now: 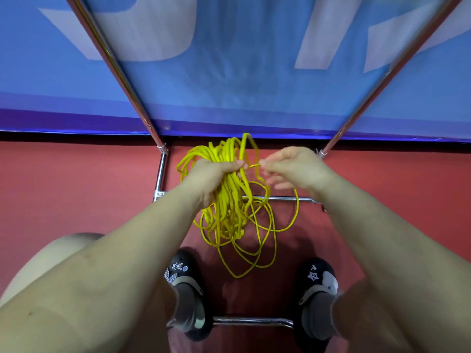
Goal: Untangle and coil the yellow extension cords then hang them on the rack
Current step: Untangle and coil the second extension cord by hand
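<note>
Chrome tubing of the rack (160, 171) stands at the left on the red floor (76, 189). My left hand (212, 174) grips a thick bundle of the yellow extension cords (229, 200), fingers curled round it above the floor, loose loops hanging down between my black shoes (188, 271). Just right of it, my right hand (293, 165) pinches one strand, though blur hides the fingertips.

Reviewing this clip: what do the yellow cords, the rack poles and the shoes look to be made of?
Yellow cords: probably plastic- or rubber-jacketed cable; smooth, slightly glossy, bending in soft loops. Rack poles: likely chromed or polished steel tube, with mirror-like highlights. Shoes: apparently moulded black foam or rubber clogs, matte, with vent holes and charms.
</note>
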Tool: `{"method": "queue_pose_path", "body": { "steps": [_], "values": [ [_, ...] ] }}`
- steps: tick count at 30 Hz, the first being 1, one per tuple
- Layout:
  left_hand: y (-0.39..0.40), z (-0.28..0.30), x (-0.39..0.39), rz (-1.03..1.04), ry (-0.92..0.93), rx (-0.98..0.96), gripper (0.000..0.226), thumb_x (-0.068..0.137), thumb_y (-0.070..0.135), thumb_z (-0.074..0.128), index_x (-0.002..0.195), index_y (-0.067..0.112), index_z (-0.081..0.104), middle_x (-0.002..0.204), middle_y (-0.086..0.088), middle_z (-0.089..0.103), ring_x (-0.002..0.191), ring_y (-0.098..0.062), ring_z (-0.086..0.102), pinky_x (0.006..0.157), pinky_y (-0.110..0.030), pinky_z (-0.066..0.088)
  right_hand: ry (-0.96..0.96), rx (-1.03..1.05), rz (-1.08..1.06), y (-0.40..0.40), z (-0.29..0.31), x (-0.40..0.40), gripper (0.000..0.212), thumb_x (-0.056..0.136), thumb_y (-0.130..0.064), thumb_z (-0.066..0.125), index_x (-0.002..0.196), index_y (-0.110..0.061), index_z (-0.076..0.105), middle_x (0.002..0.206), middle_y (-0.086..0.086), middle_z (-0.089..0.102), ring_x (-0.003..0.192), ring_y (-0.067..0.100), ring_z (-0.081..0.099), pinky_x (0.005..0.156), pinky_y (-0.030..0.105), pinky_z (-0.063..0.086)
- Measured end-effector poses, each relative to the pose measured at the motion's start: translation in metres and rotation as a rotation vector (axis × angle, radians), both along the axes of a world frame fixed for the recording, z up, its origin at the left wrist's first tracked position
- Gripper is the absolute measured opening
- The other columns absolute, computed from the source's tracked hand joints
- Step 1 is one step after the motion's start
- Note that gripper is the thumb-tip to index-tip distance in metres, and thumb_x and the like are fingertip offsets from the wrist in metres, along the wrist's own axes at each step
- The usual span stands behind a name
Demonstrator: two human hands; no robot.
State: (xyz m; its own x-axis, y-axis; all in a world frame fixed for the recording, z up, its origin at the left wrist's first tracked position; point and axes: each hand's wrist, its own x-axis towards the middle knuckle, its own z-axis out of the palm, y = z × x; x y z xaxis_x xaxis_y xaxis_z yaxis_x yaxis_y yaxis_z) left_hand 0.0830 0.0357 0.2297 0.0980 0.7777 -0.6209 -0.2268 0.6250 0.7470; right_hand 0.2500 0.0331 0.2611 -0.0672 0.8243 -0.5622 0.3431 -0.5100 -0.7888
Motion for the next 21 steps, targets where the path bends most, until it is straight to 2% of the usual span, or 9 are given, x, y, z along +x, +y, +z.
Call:
{"method": "queue_pose_path", "body": {
  "steps": [3,6,10,13,15,19,21],
  "values": [
    [0.010,-0.002,-0.009,0.144,-0.097,-0.086,0.012,0.089,0.008,0.059,0.078,0.007,0.064,0.056,-0.001,0.063,0.047,-0.013,0.060,0.050,-0.028,0.055,-0.218,-0.047,0.290,-0.009,-0.006,-0.003,0.022,0.089,-0.026,0.062,0.072,-0.014,0.054,0.064,0.000,0.060,0.057,0.012,0.059,0.056,0.023,0.045],
    [0.015,-0.003,-0.017,0.230,-0.141,-0.136,0.013,0.091,0.016,0.057,0.081,0.011,0.064,0.057,0.001,0.059,0.049,-0.014,0.057,0.052,-0.026,0.054,-0.317,-0.057,0.440,-0.015,-0.015,-0.005,0.019,0.089,-0.027,0.061,0.079,-0.011,0.062,0.067,-0.002,0.061,0.061,0.013,0.060,0.057,0.023,0.044],
    [0.014,0.000,-0.017,0.245,-0.172,-0.138,0.016,0.093,0.020,0.054,0.082,0.013,0.064,0.063,0.000,0.056,0.057,-0.018,0.055,0.052,-0.028,0.055,-0.208,0.117,0.276,-0.020,-0.028,-0.014,0.020,0.084,-0.022,0.067,0.097,-0.007,0.069,0.071,-0.001,0.063,0.056,0.012,0.056,0.068,0.027,0.047],
    [0.012,-0.001,-0.015,0.198,-0.213,-0.114,0.018,0.095,0.020,0.051,0.083,0.012,0.062,0.068,-0.001,0.052,0.062,-0.018,0.052,0.061,-0.032,0.054,-0.167,0.240,0.130,-0.019,-0.035,-0.019,0.011,0.078,-0.020,0.073,0.087,-0.016,0.067,0.070,0.002,0.060,0.058,0.009,0.053,0.068,0.025,0.045],
    [0.012,0.000,-0.013,0.177,-0.238,-0.092,0.017,0.095,0.019,0.051,0.084,0.011,0.061,0.068,-0.002,0.050,0.063,-0.017,0.051,0.069,-0.036,0.052,-0.145,0.294,0.081,-0.019,-0.038,-0.020,0.013,0.076,-0.018,0.075,0.079,-0.019,0.063,0.063,-0.003,0.054,0.053,0.000,0.049,0.061,0.020,0.042],
    [0.013,0.005,-0.011,0.212,-0.224,-0.065,0.015,0.095,0.016,0.051,0.087,0.009,0.061,0.058,-0.001,0.058,0.061,-0.017,0.054,0.073,-0.037,0.049,-0.126,0.358,0.078,-0.017,-0.040,-0.021,0.023,0.080,-0.015,0.071,0.070,-0.028,0.054,0.062,-0.008,0.046,0.050,0.001,0.044,0.058,0.016,0.037],
    [0.015,0.007,-0.010,0.236,-0.247,-0.064,0.015,0.095,0.015,0.051,0.086,0.009,0.061,0.059,0.000,0.061,0.060,-0.014,0.057,0.074,-0.035,0.049,-0.157,0.384,0.114,-0.014,-0.038,-0.019,0.027,0.085,-0.018,0.065,0.069,-0.030,0.048,0.062,-0.009,0.045,0.050,-0.001,0.045,0.056,0.012,0.033]
  ]
}}
